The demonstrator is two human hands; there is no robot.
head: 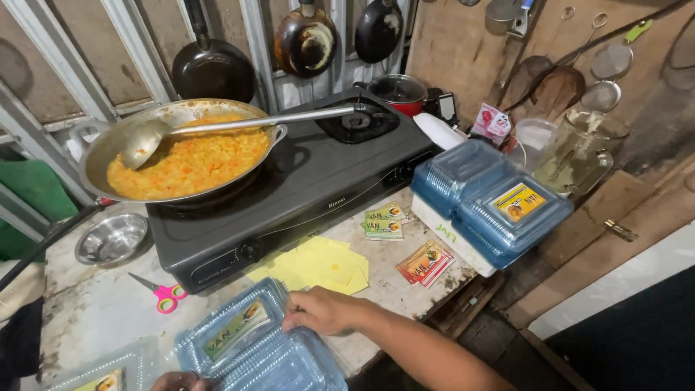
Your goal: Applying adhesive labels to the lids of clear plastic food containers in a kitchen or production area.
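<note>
A black two-burner gas stove (pixel 304 188) takes up most of the worn, stained counter (pixel 94 311). On its left burner sits a wide metal pan (pixel 174 145) of orange, grainy food, with a long steel ladle (pixel 217 127) resting bowl-down in it. To the right stands a stack of blue-tinted clear plastic clamshell boxes (pixel 492 203), ribbed and glossy, with a yellow label on top.

At the near edge lies an open clamshell box (pixel 253 347) of the same thin, ridged plastic, a yellow-green label strip (pixel 235 329) showing in its lid half. The right hand (pixel 322 310) rests on the upper right edge of this box, fingers curled down onto the rim, pressing rather than clasping it. The left hand (pixel 181 381) barely shows at the bottom edge, touching the box's near left side; whether it grips cannot be told.

Just beyond the right hand lies a loose pile of flat yellow paper sheets (pixel 322 264), then small printed sachets (pixel 423 262). Left of the box lie pink-handled scissors (pixel 165 293), and farther left a small round steel bowl (pixel 112 239).
</note>
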